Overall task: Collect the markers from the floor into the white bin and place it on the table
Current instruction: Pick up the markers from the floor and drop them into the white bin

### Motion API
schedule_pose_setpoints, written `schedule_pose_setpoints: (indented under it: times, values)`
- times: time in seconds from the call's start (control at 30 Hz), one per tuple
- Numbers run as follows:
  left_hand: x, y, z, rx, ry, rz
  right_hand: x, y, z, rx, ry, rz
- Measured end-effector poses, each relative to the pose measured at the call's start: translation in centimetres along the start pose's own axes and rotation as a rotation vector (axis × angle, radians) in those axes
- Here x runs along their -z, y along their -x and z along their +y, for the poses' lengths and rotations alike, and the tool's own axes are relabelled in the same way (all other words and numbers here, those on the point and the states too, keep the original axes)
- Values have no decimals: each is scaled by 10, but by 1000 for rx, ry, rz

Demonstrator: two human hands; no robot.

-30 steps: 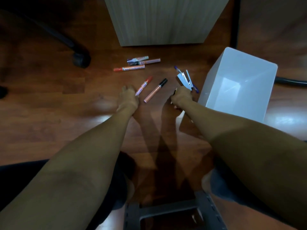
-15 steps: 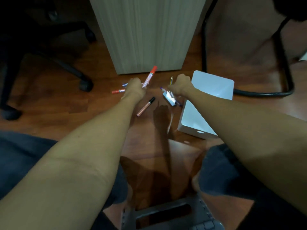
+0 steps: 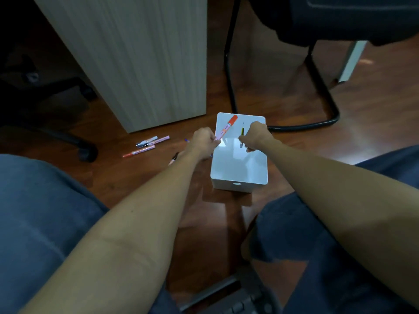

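The white bin (image 3: pixel 240 171) stands upright on the wooden floor between my knees. Over its left rim my left hand (image 3: pixel 204 141) grips a pink marker with an orange cap (image 3: pixel 226 128), cap pointing up and away. My right hand (image 3: pixel 255 134) hovers over the bin's opening, closed on a thin yellow-and-black pen (image 3: pixel 242 132). Three markers (image 3: pixel 150 143) lie on the floor to the left, one of them orange-capped (image 3: pixel 138 151). A black-capped marker (image 3: pixel 174 157) lies partly hidden under my left forearm.
A light wood cabinet panel (image 3: pixel 140 60) rises just behind the markers. An office chair's wheeled base (image 3: pixel 87 152) sits left. A black sled-base chair frame (image 3: pixel 317 98) curves behind the bin. My blue-trousered knees flank the bin; a grey stool (image 3: pixel 231 298) is below.
Both hands lifted from the floor and moved right, over the bin, each carrying its item. The view tilted so the bin is now seen from above.
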State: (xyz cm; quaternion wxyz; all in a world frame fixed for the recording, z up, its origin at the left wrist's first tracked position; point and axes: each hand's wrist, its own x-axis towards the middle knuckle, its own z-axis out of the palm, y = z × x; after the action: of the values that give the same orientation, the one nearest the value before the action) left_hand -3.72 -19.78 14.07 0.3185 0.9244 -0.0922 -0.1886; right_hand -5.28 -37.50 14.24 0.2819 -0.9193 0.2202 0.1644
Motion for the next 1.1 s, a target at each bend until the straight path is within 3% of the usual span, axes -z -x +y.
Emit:
schedule_pose_setpoints:
  times: [0.23,0.53,0.87,1.1]
  values:
    - [-13,-6,5,32,53,-17,-4,-6,23,-53,14,28]
    - [39,-15,-41,145,138,210,-4,-20,-36,26,-15,79]
    - [61,-14,-135,274,136,308,-92,-32,-125,193,72,2]
    - [22,-28,-196,389,205,240,-157,-60,-122,177,258,-11]
